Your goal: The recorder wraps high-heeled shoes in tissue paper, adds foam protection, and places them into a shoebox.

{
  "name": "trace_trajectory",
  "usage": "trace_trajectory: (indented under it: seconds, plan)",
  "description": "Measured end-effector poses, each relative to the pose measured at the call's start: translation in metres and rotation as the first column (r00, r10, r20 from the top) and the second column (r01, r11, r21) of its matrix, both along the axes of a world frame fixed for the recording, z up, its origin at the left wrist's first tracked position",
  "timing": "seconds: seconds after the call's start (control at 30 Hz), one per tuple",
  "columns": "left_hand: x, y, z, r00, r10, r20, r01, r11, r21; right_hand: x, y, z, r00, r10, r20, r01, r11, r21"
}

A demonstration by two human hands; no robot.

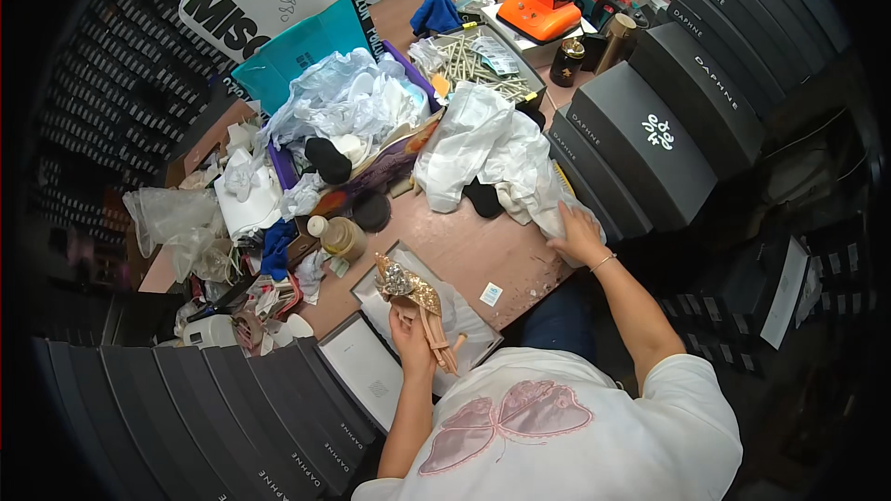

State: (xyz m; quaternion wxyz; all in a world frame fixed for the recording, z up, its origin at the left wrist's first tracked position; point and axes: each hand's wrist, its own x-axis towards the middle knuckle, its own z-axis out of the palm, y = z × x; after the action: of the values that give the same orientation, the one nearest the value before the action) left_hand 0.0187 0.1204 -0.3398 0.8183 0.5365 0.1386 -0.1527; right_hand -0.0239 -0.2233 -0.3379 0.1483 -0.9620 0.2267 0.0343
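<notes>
Over the open box [371,373], a gold sandal [415,301] in hand.
Left hand [411,334] pinches the sandal above the worktop [473,250]; right hand [577,234] lies spread on white paper [492,153].

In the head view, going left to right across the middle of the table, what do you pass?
Clear plastic bag → blue cloth → small capped bottle → glittery gold shoe in the left hand → right hand on white tissue paper → dark shoe boxes.

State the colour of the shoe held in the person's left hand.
The shoe is glittery gold with tan straps, held in the left hand; the head view shows it.
</notes>
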Motion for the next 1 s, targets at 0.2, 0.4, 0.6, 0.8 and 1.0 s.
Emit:
trace_trajectory:
  seconds: [0.2, 0.4, 0.6, 0.8, 1.0]
  plan:
    - [0.004, 0.021, -0.019, 0.911, -0.347, 0.221, 0.097, 0.702, 0.705, -0.010, 0.008, -0.013, 0.911, 0.075, 0.405, -0.192, 0.947, 0.256]
    - [-0.027, -0.025, 0.031, 0.920, -0.380, 0.097, 0.392, 0.898, -0.201, -0.014, 0.164, 0.082, 0.773, 0.223, 0.594, -0.473, 0.826, 0.305]
    - [-0.022, 0.007, 0.033, 0.943, -0.239, -0.233, 0.178, 0.950, -0.255, 0.003, 0.164, 0.098, 0.721, 0.010, 0.693, -0.508, 0.688, 0.518]
    - [-0.026, 0.014, 0.033, 0.856, -0.511, -0.081, 0.470, 0.833, -0.291, 0.007, 0.147, 0.090, 0.818, 0.141, 0.558, -0.518, 0.601, 0.608]
    - [-0.022, -0.002, 0.042, 0.899, -0.410, -0.152, 0.419, 0.908, 0.027, -0.043, 0.153, 0.065, 0.722, 0.111, 0.683, -0.593, 0.609, 0.527]
